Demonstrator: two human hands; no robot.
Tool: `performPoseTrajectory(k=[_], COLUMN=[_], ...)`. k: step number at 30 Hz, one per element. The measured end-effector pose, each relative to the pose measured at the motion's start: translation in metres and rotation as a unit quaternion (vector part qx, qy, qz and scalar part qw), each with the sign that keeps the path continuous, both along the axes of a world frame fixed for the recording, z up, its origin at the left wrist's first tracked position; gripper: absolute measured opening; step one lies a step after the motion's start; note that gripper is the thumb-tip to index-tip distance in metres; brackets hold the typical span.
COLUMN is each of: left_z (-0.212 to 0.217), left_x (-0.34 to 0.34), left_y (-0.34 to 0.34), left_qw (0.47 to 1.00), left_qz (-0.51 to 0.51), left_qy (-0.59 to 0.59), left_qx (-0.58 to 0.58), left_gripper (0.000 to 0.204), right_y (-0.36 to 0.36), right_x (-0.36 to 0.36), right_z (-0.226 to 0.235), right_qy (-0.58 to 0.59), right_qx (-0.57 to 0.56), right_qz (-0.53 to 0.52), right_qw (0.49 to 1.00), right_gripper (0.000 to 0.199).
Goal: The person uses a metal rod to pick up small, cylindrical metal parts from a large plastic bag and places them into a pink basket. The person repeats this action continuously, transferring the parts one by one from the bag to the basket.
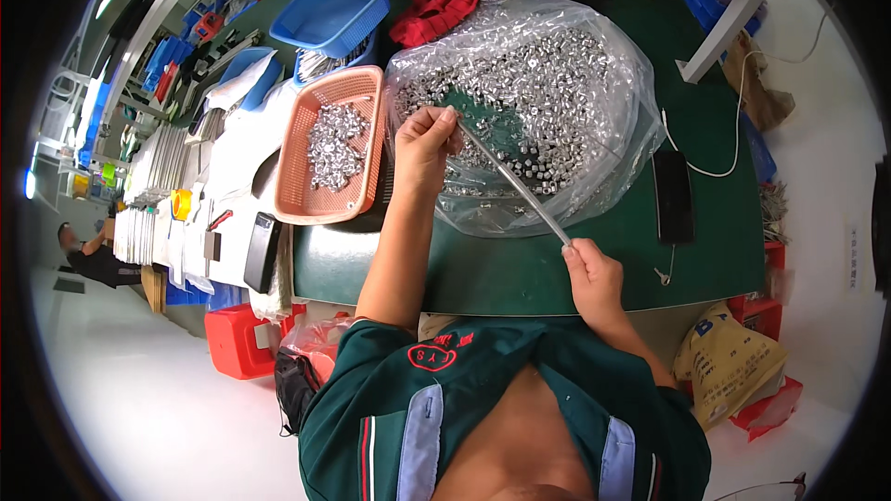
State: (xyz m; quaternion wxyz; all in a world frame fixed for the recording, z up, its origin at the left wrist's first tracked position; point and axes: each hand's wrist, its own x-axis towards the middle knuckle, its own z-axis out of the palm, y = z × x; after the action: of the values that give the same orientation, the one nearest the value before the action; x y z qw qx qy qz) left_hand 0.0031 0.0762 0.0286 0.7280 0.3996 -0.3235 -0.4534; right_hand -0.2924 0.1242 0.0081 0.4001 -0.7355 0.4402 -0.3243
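A slim silvery metal rod (522, 187) slants across in front of me, over a clear plastic bag (640, 130) spread on the green table. Its near end is gripped by my right hand (594, 276), thumb on top. At the far end, my left hand (425, 144) is closed in a pinch; whether a small part sits between those fingertips is too small to tell. Many small shiny metal pieces (561, 74) lie on the bag, heaped toward its far and right sides. Left of my left hand stands an orange plastic basket (283, 186) with more such pieces (336, 144) inside.
Blue baskets (329, 14) and a red cloth (445, 9) lie beyond. A black phone (673, 197) with a white cable (719, 173) rests at right. Another dark phone (262, 252) is at left, near stacked trays (153, 167). A person (93, 255) is far left.
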Motion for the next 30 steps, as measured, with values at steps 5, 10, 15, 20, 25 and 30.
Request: performPoseTrajectory(k=[5, 10, 15, 20, 25, 30], left_z=[0.001, -0.009, -0.018, -0.006, -0.019, -0.018], left_x=[-0.016, -0.022, -0.029, -0.037, -0.017, -0.016], left_y=[0.006, 0.007, 0.012, 0.017, 0.013, -0.008], left_qw=[0.998, 0.996, 0.985, 0.989, 0.929, 0.779], left_qz=[0.022, -0.082, -0.164, -0.095, 0.031, -0.014], left_qy=[-0.025, 0.043, 0.044, 0.072, -0.331, -0.619], left_qx=[0.053, 0.010, 0.021, 0.089, 0.165, 0.097], left_gripper=[0.016, 0.018, 0.022, 0.025, 0.028, 0.020], right_y=[-0.001, -0.007, -0.016, -0.018, -0.022, -0.020], right_x=[0.007, 0.004, 0.005, 0.003, -0.013, -0.023], right_z=[0.006, 0.004, 0.016, 0.011, -0.001, -0.008], right_qy=[0.023, -0.155, -0.270, -0.262, -0.226, -0.192], right_qx=[-0.030, 0.288, 0.500, 0.480, 0.390, 0.335], right_qz=[-0.020, 0.056, 0.103, 0.084, 0.013, -0.029], right_qw=[0.999, 0.943, 0.816, 0.833, 0.893, 0.922], right_gripper=[0.014, 0.020, 0.024, 0.023, 0.022, 0.021])
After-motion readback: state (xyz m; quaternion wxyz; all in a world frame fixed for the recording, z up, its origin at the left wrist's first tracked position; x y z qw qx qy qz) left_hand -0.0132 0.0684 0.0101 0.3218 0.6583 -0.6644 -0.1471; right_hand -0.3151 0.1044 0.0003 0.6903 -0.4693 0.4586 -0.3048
